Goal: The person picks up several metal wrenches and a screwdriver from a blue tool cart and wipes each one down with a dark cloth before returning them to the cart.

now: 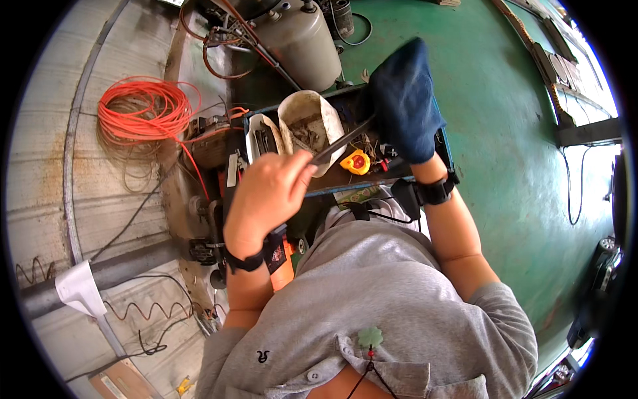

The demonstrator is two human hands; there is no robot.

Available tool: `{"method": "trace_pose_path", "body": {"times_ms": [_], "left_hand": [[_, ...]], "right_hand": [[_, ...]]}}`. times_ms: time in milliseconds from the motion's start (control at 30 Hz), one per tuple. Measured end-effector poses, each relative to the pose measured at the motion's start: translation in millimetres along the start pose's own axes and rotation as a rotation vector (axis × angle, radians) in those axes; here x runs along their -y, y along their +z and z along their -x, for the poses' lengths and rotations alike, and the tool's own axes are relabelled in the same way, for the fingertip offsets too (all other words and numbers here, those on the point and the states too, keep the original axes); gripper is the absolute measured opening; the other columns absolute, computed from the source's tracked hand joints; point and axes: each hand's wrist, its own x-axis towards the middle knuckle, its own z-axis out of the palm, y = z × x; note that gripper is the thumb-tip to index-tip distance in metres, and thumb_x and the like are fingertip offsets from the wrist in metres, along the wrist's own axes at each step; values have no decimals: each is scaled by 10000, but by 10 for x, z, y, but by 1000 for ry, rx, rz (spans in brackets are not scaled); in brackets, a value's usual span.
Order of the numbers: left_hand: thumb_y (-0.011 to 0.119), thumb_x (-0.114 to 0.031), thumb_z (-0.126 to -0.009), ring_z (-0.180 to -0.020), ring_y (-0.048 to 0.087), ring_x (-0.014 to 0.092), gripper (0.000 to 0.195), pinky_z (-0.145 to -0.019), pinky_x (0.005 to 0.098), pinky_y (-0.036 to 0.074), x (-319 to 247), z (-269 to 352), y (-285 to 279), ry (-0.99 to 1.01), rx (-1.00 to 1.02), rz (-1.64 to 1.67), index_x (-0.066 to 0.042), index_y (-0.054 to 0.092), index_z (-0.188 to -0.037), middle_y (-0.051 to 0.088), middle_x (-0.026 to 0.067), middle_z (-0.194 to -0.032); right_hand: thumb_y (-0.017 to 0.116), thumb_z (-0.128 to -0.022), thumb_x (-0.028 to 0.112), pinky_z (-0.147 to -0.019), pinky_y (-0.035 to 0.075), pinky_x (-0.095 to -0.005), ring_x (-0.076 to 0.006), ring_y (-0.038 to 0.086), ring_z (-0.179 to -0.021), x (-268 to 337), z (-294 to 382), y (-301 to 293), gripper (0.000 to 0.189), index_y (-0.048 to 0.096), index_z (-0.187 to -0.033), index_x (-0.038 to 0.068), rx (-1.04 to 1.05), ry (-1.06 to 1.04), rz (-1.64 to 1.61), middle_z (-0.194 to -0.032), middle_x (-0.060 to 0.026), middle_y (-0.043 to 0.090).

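Observation:
My left hand (271,194) grips one end of a long dark metal bar (344,141), its thumb and fingers closed around it. A dark blue cloth (406,99) covers my right hand (411,132), and the bar's other end runs into that cloth. The fingers under the cloth are hidden. Below the bar lie a cut-open whitish plastic container (311,119) with small metal parts and a narrower one (259,134) with dark tools. A yellow tape measure (356,162) with a red centre rests in the blue-edged tray (324,191), to the right of the containers.
Beyond the tray stands a grey metal tank (304,45) with hoses. An orange hose coil (144,109) hangs at the left wall, above a thick grey pipe (134,267). Green floor (503,149) spreads to the right. Part of a vehicle (603,269) shows at the right rim.

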Motion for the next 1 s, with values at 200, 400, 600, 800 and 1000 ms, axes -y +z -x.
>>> {"method": "trace_pose_path", "body": {"times_ms": [200,400,600,800,1000], "left_hand": [[638,-161,-799,-559,559,320,124,-510,375,409,336,-27,-362,0,136,142,-58,606,-860,570,149,-636],[628,-173,-821,-548,590,302,113,-498,383,443,228,28,297,31,-179,282,-62,615,-835,586,133,-613],[591,-157,-844,-540,581,328,148,-485,407,440,26,51,878,-22,-483,190,-27,531,-881,577,140,-586],[619,-214,-846,-548,600,294,210,-486,373,453,159,328,635,-112,-400,252,-35,536,-920,594,99,-594],[481,-148,-961,-907,558,106,237,-810,249,430,272,447,549,-172,-549,944,-13,506,-1155,607,45,-993]], "right_hand": [[551,-793,113,-610,506,-349,-284,605,-706,149,56,89,317,554,-1102,44,340,-167,-75,-986,-174,603],[434,-902,170,-617,482,-322,-259,595,-689,514,279,142,148,540,-871,71,-61,449,-683,-819,-92,623],[426,-927,172,-682,464,-330,-232,585,-748,687,526,462,189,534,-952,19,132,150,1,-852,-120,604],[479,-915,144,-579,456,-321,-203,570,-635,970,354,483,132,522,-892,21,6,268,-485,-757,-77,571],[501,-809,206,-533,386,-370,-176,475,-575,1105,448,587,148,505,-848,63,213,-100,-197,-722,-33,425]]}}
